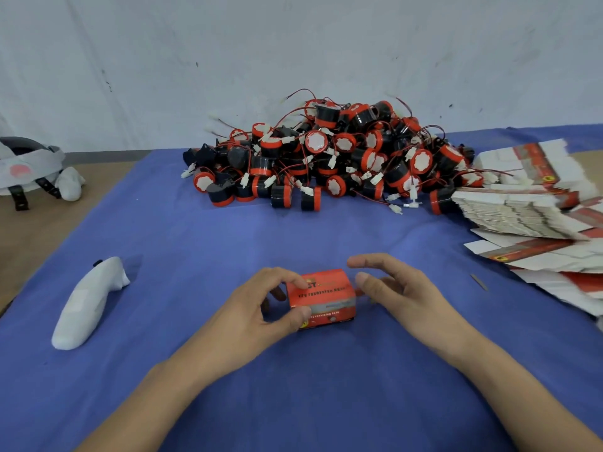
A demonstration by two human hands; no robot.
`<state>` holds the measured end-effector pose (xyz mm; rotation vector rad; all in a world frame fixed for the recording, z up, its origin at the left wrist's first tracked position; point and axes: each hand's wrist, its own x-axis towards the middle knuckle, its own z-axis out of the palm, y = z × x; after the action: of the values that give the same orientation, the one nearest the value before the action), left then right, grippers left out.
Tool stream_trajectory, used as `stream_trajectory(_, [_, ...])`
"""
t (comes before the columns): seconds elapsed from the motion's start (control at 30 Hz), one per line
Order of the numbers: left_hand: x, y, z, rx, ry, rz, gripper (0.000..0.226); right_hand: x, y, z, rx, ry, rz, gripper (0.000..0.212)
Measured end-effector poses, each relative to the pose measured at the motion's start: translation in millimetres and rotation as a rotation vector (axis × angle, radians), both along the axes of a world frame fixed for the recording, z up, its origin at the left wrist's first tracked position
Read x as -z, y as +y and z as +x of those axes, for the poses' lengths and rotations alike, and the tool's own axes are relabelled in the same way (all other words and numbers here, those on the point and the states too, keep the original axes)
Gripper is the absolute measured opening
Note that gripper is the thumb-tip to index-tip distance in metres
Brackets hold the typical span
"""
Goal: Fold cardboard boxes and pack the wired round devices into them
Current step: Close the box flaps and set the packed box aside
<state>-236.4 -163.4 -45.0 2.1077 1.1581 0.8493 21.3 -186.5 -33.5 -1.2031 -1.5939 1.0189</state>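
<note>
A folded red box (321,300) sits on the blue-covered counter (326,386), near its front middle. The left hand (257,308) pinches the box's left end between thumb and fingers. The right hand (396,288) hovers just beside the box's right end, fingers loosely spread and holding nothing. Behind lies a pile of wired round devices (329,158), with flat boxes (528,203) stacked at right.

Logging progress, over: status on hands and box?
Status: left hand grips folded red box on blue cloth; right hand open beside its right end. Pile of devices behind, nothing lying between.
</note>
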Motion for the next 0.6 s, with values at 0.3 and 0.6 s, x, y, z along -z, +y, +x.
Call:
stream_trajectory(0.3, [-15.6,-15.6,69.9,-0.025,-0.619,-0.573,0.045,-8.7,-27.6,27.3,0.286,0.408,0.031,0.023])
stream_trajectory(0.6, [-53.1,-74.4,186.9,0.170,-0.831,-0.704,0.046,-31.6,-88.9,52.4,0.554,0.929,-0.059,0.040])
